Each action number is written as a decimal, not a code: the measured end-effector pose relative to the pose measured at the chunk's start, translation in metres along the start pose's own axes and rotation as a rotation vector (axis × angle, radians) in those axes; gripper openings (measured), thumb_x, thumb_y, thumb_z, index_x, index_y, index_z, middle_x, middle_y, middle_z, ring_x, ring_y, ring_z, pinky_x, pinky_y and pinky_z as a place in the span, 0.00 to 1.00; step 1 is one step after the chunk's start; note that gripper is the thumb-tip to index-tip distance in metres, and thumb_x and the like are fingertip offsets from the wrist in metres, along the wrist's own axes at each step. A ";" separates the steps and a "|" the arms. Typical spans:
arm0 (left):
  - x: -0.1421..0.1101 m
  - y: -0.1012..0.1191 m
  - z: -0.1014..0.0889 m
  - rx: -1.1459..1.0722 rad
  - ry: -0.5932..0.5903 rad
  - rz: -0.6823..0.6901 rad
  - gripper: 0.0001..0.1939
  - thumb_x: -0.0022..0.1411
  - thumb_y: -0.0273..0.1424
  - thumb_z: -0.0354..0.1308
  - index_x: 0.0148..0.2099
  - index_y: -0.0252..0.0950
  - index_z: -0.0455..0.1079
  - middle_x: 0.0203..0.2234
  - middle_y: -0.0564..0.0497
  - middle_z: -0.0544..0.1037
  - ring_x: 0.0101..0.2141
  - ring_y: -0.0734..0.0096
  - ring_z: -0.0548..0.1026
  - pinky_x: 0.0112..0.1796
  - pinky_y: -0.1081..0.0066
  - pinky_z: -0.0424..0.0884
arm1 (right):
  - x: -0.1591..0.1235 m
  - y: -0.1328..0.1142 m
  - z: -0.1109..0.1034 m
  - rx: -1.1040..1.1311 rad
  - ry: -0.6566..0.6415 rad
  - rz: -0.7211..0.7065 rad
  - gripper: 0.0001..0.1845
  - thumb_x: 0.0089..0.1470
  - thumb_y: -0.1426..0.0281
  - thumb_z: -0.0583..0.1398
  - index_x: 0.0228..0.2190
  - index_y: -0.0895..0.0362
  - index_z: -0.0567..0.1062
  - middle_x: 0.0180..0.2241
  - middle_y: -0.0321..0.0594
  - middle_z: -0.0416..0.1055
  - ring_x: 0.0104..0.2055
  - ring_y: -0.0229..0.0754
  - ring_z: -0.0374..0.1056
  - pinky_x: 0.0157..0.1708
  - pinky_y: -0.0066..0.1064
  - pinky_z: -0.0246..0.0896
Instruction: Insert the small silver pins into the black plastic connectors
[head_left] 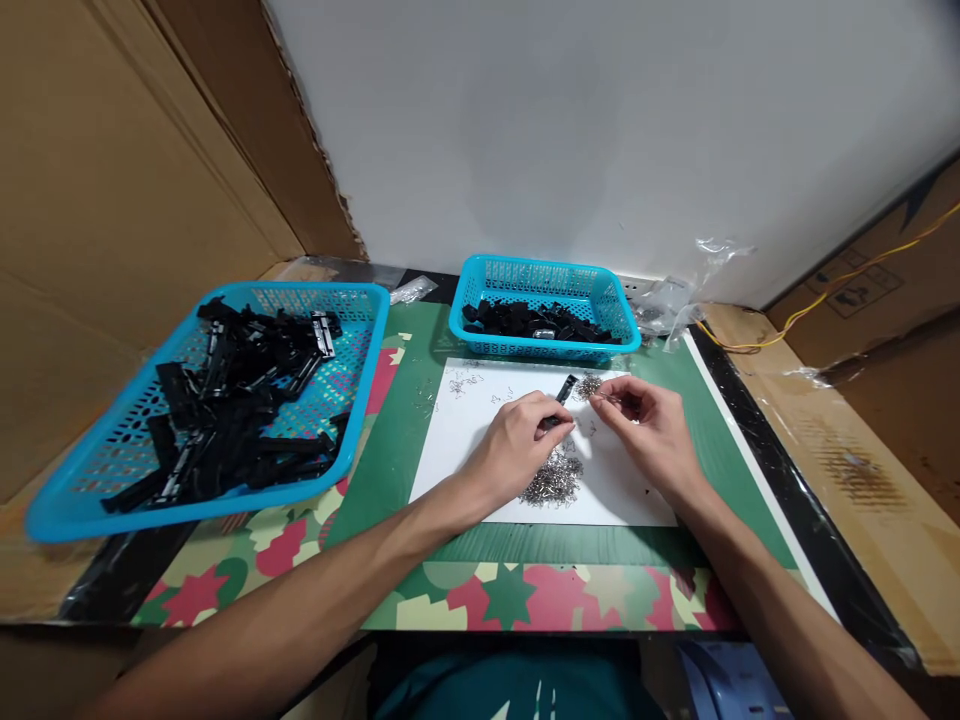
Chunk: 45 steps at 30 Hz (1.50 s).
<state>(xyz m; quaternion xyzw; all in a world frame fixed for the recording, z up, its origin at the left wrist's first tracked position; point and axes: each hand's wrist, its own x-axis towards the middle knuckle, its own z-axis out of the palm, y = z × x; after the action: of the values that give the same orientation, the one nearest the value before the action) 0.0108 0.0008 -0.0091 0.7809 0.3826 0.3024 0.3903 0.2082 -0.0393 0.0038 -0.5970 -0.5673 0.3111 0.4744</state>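
Observation:
My left hand [525,432] is closed around a slim black plastic part [567,388], whose far end sticks out past the fingers. To its right, my right hand [646,415] is pinched, thumb against fingertips; whatever it holds is too small to make out. Just beyond those fingertips lies a small heap of tiny metal pieces [587,386]. A larger pile of shiny little metal pieces [553,482] rests on the white sheet [630,500], below my left hand.
On the left, a large blue basket [375,370] holds many black parts [240,390]. A smaller blue basket [544,348] with black pieces stands at the back. Clear plastic bags [667,305] lie beside it. Cardboard [862,470] flanks the green mat [390,440].

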 end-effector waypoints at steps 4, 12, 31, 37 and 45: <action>0.000 0.002 -0.002 -0.022 0.005 0.015 0.09 0.72 0.31 0.60 0.48 0.36 0.80 0.39 0.48 0.79 0.32 0.70 0.72 0.35 0.68 0.67 | 0.001 0.003 -0.001 0.026 -0.024 0.032 0.16 0.56 0.56 0.68 0.34 0.58 0.79 0.29 0.40 0.73 0.29 0.40 0.62 0.30 0.32 0.56; -0.002 0.010 -0.006 -0.098 0.019 0.002 0.09 0.72 0.32 0.60 0.41 0.35 0.78 0.34 0.51 0.76 0.31 0.72 0.69 0.34 0.69 0.64 | -0.002 -0.002 0.003 0.041 -0.150 0.027 0.14 0.57 0.58 0.67 0.33 0.57 0.80 0.27 0.37 0.70 0.29 0.39 0.61 0.29 0.31 0.56; -0.006 0.006 -0.005 -0.097 -0.067 -0.012 0.16 0.78 0.33 0.48 0.63 0.39 0.63 0.42 0.46 0.80 0.42 0.59 0.77 0.46 0.59 0.70 | 0.001 0.002 -0.015 -0.029 -0.004 0.014 0.14 0.51 0.58 0.70 0.30 0.58 0.84 0.26 0.42 0.77 0.26 0.39 0.64 0.26 0.32 0.57; -0.009 0.006 -0.011 0.006 -0.123 -0.118 0.23 0.77 0.36 0.46 0.69 0.35 0.63 0.41 0.42 0.80 0.41 0.54 0.77 0.44 0.57 0.70 | 0.008 0.007 -0.027 -0.134 -0.059 0.099 0.14 0.51 0.59 0.68 0.28 0.59 0.82 0.23 0.41 0.75 0.24 0.39 0.65 0.23 0.31 0.56; -0.013 0.020 -0.022 -0.032 -0.264 -0.156 0.15 0.79 0.38 0.45 0.57 0.38 0.67 0.28 0.54 0.72 0.28 0.67 0.68 0.33 0.66 0.63 | 0.008 0.001 -0.015 -0.206 -0.102 0.063 0.11 0.50 0.64 0.64 0.28 0.59 0.82 0.28 0.44 0.80 0.29 0.44 0.73 0.31 0.34 0.64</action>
<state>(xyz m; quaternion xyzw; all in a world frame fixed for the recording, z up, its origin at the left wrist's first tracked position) -0.0058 -0.0096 0.0169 0.7755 0.3827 0.1719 0.4718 0.2239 -0.0350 0.0092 -0.6437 -0.6004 0.2959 0.3710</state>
